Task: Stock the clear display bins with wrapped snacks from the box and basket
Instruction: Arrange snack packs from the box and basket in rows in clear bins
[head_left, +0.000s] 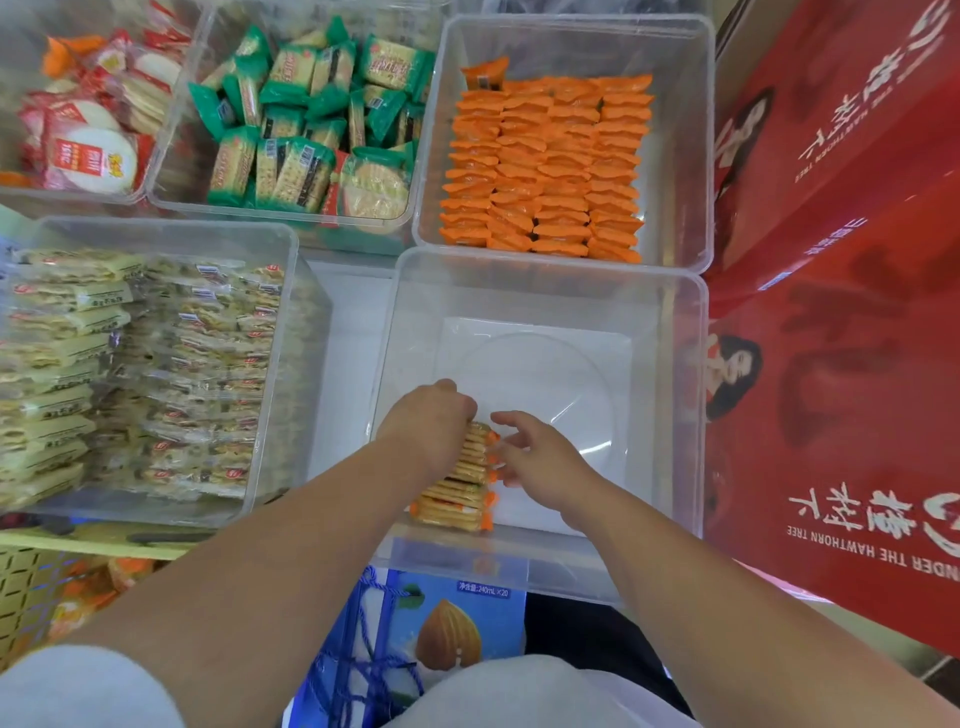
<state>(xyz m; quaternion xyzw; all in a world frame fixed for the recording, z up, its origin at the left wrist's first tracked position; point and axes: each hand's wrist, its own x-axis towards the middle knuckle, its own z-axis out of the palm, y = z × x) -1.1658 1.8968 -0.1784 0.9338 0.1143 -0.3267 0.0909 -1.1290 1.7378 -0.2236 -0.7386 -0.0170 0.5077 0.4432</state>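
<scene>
My left hand (431, 421) reaches down, fingers curled over the cracker packets (457, 493) in the clear bin (670, 364); right hand (540, 462) loose-fingered against their orange ends.

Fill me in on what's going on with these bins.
A person is stocking the near clear bin, which is mostly bare. The left hand grips the far end of a row of cracker packs lined up in the bin's near-left corner. The right hand touches the row's side with straight fingers. The bin behind already holds neat rows of orange packs.
</scene>
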